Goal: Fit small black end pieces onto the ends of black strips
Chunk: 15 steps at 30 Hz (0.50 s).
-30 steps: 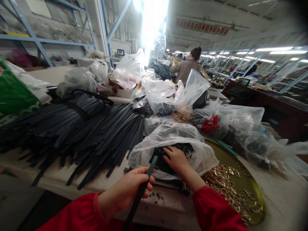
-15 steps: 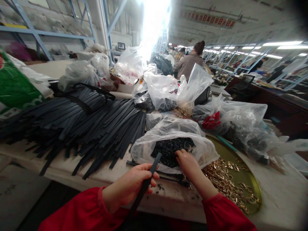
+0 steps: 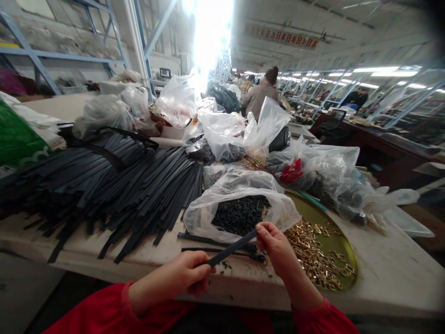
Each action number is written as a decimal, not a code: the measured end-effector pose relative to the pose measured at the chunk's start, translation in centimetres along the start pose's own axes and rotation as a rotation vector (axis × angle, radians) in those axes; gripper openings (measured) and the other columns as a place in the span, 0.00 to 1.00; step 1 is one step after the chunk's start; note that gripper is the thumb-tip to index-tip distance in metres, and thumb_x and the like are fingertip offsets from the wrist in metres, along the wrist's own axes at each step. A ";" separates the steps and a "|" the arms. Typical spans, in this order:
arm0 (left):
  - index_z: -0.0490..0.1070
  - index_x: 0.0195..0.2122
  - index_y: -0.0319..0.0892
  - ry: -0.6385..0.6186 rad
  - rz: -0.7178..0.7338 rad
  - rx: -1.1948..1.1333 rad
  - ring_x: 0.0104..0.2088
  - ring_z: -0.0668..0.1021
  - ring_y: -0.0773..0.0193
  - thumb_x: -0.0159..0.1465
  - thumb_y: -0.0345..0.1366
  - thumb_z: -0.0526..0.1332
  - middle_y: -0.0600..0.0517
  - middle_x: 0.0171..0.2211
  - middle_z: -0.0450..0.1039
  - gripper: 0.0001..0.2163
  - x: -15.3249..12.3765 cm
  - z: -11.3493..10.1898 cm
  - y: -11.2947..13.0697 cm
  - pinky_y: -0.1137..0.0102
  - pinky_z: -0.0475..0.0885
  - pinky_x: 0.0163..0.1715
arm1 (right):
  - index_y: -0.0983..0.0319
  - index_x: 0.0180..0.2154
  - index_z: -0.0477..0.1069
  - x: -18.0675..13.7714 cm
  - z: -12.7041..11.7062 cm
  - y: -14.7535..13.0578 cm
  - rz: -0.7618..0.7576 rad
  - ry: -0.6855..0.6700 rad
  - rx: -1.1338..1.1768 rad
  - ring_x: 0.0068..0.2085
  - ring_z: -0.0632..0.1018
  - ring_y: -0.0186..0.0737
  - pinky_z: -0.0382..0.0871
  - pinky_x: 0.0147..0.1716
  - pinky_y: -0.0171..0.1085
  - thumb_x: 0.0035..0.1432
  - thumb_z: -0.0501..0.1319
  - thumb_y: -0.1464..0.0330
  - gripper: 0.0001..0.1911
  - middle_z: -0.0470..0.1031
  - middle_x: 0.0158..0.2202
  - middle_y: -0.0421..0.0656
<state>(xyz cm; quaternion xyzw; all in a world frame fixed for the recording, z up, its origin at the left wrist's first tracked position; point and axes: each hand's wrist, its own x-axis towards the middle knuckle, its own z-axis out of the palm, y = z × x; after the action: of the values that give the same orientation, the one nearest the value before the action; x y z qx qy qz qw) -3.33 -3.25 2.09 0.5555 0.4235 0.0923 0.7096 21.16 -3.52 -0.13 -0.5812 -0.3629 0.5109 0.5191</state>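
Observation:
My left hand [image 3: 186, 277] is closed round the lower part of a black strap [image 3: 231, 248]. My right hand [image 3: 275, 245] pinches the strap's upper tip, perhaps with a small black piece that I cannot make out. Both hands hover over the table's near edge. Just behind them lies an open clear plastic bag [image 3: 222, 197] full of small black loops [image 3: 239, 214]. Two more black straps [image 3: 208, 241] lie flat on the table under my hands.
A big pile of black straps [image 3: 104, 185] covers the table's left half. A round olive tray [image 3: 339, 241] with gold buckles [image 3: 318, 260] lies at the right. Several filled plastic bags [image 3: 320, 171] crowd the back. A person [image 3: 259, 95] works farther off.
My right hand has come out of the bag of loops and now pinches the strap's tip. The strap has tilted from upright to a slant towards the right.

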 end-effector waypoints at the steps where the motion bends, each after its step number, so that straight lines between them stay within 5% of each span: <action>1: 0.66 0.28 0.39 0.014 -0.005 0.086 0.19 0.69 0.71 0.56 0.40 0.55 0.57 0.19 0.68 0.09 -0.6 -0.9 -0.3 0.76 0.62 0.19 | 0.61 0.30 0.64 -0.2 -1.3 0.4 0.001 0.093 0.050 0.19 0.61 0.27 0.55 0.18 0.28 0.44 0.63 0.56 0.17 0.62 0.19 0.33; 5: 0.69 0.23 0.40 0.202 0.022 0.235 0.21 0.71 0.69 0.55 0.40 0.59 0.56 0.19 0.70 0.09 -3.1 -4.8 0.1 0.77 0.64 0.23 | 0.60 0.30 0.63 -2.3 -4.7 2.3 0.068 0.151 0.046 0.21 0.64 0.29 0.59 0.22 0.29 0.45 0.63 0.56 0.16 0.64 0.21 0.34; 9: 0.69 0.21 0.40 0.473 0.097 0.130 0.19 0.68 0.73 0.49 0.35 0.65 0.60 0.16 0.68 0.06 -5.4 -8.4 2.6 0.81 0.62 0.20 | 0.61 0.25 0.61 -5.4 -3.4 3.3 0.096 -0.110 -0.100 0.23 0.66 0.31 0.59 0.25 0.31 0.48 0.60 0.54 0.18 0.65 0.20 0.35; 12: 0.67 0.23 0.40 0.662 0.207 -0.139 0.20 0.67 0.76 0.49 0.31 0.64 0.62 0.17 0.67 0.05 -6.1 -9.8 4.7 0.83 0.61 0.21 | 0.62 0.24 0.63 -6.4 -1.3 2.4 0.151 -0.426 -0.289 0.24 0.66 0.31 0.58 0.25 0.31 0.49 0.60 0.56 0.16 0.65 0.21 0.36; 15: 0.67 0.27 0.40 0.651 0.314 -0.476 0.25 0.73 0.71 0.53 0.34 0.62 0.57 0.24 0.72 0.05 -4.9 -8.6 6.2 0.77 0.69 0.27 | 0.62 0.28 0.67 -4.2 -0.1 0.3 -0.005 -0.505 -0.534 0.28 0.68 0.33 0.59 0.27 0.31 0.53 0.57 0.60 0.11 0.68 0.25 0.38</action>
<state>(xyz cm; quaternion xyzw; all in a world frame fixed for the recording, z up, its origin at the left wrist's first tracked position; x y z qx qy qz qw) -10.31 2.15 9.65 0.3761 0.5025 0.4649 0.6245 20.31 -7.58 0.47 -0.5510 -0.6014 0.5244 0.2445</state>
